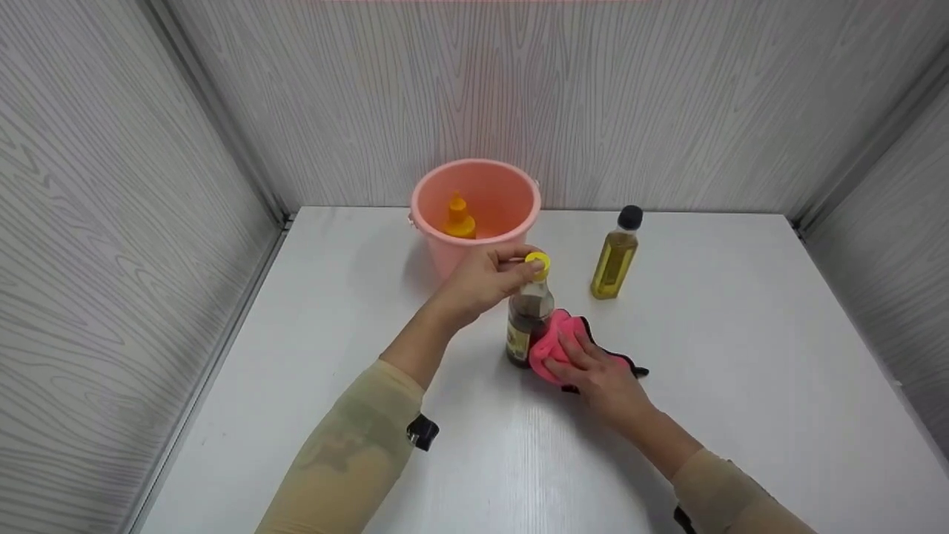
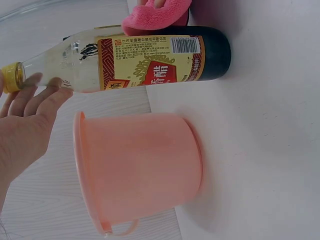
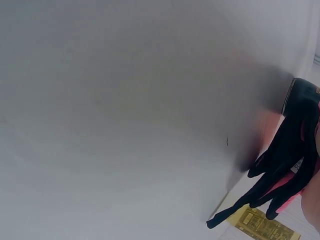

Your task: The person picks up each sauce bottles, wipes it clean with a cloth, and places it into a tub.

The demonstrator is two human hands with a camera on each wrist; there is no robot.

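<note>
A dark vinegar bottle stands upright near the middle of the white table, just in front of a pink bucket. The left hand comes in from the left and holds the bottle at the top, fingers curled about the neck and the yellow cap. In the left wrist view the fingertips lie against the clear neck just below the cap, and the label with its red panel shows along the bottle.

The right hand presses a pink cloth against the bottle's right side, low down by the dark liquid. The fingers bend over the cloth and grip it; black edging trails out to the right from under the hand. From the right wrist, the black part of the cloth hangs in folds, and a strip of label shows beneath it; the rest of that view is blurred table.

The bucket stands at the far edge, touching or nearly touching the back wall. Inside it lies a yellow squeeze bottle, its nozzle pointing up. To the right of the bucket, well apart from the hands, an oil bottle with a black cap stands upright.
</note>
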